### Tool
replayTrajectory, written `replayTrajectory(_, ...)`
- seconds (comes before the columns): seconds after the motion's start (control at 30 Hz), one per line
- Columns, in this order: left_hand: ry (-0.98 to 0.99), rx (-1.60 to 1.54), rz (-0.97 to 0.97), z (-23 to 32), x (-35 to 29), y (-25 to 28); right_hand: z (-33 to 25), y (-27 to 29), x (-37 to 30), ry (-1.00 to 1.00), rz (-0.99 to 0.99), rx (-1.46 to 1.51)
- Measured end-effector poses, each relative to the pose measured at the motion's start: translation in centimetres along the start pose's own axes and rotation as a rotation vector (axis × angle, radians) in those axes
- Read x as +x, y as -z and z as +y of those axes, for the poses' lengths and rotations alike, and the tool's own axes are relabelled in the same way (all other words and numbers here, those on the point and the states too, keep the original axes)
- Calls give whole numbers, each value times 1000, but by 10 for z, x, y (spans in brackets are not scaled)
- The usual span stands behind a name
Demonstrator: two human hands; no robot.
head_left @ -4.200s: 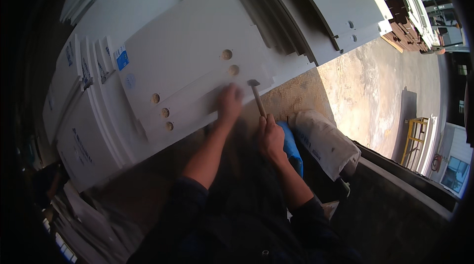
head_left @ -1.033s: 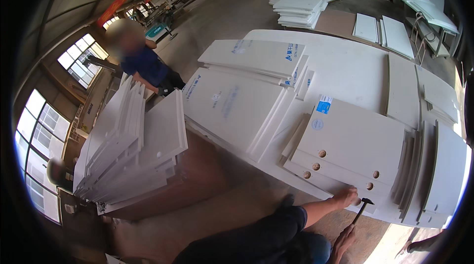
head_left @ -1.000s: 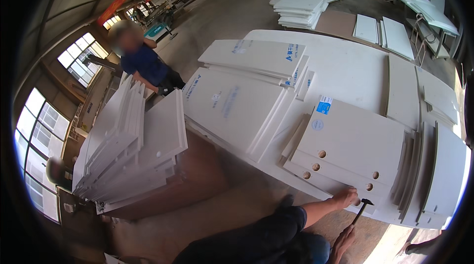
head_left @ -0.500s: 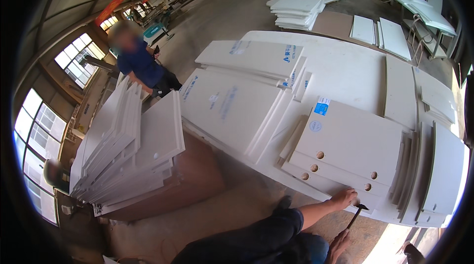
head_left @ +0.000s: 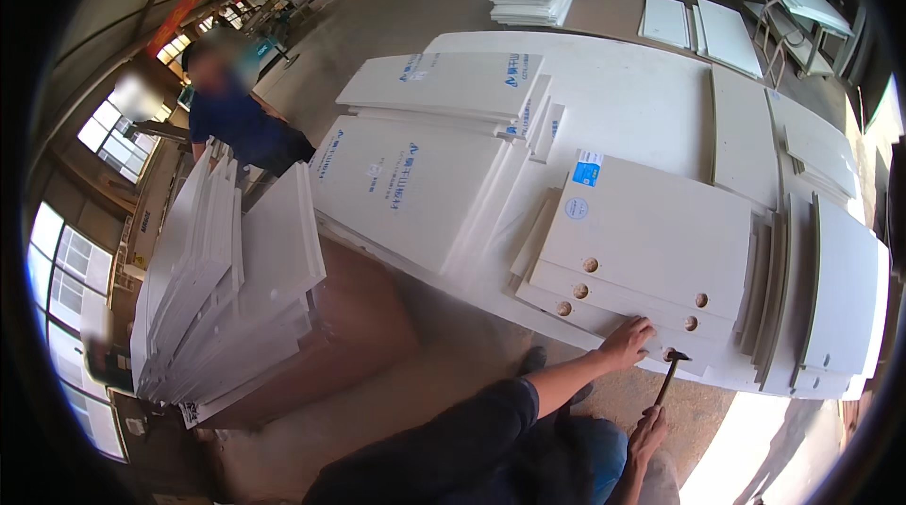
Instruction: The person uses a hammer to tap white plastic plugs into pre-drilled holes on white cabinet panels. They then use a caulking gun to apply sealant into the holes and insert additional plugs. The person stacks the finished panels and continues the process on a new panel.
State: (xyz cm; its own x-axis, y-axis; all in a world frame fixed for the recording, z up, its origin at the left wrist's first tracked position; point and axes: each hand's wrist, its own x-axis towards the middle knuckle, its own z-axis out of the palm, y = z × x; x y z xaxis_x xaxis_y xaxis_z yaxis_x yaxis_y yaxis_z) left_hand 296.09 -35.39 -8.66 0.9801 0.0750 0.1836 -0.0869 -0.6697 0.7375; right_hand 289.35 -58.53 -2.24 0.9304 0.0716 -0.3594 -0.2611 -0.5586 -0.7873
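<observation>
My right hand (head_left: 649, 431) is closed round the handle of a hammer (head_left: 670, 377). The hammer's dark head is over a round hole at the near edge of the lowest of several stacked white panels (head_left: 661, 231). Other round holes (head_left: 591, 265) with brown rims line the near side of these stepped panels. Just left of the hammer, my left hand (head_left: 628, 343) rests on the panel near its edge, fingers apart and slightly bent. I see nothing held in it. Whether a small part sits under the hammer head is hidden.
More white panels lie on the large white board (head_left: 613, 109), with blue-printed ones (head_left: 396, 193) to the left. Leaning panels (head_left: 198, 278) rise above a brown stack (head_left: 359, 316) at left. A person in a dark blue shirt (head_left: 236, 123) stands behind them. Panels stand at right (head_left: 840, 288).
My left hand has drawn away to the left from the hole. The hammer head has come over the hole. The whole view has shifted slightly, and the person at left has lowered an arm.
</observation>
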Motion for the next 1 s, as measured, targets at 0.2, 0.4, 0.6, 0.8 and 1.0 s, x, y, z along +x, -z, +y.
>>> replayTrajectory(0.2, 35, -4, -18, -11, -10, 9, -18, 5, 12, 145, 12, -252)
replayTrajectory(0.4, 3, 38, -67, -9, -5, 12, -23, 5, 17, 39, -25, -384)
replayTrajectory(0.6, -15, 39, -63, -13, -6, 12, -8, -3, 24, 58, 8, -379)
replayTrajectory(0.8, -12, 50, -62, -14, -5, 10, -20, 0, 22, 73, -15, -413)
replayTrajectory(1.0, 7, 33, -56, -13, -6, 8, -40, 9, 21, -63, -113, -469)
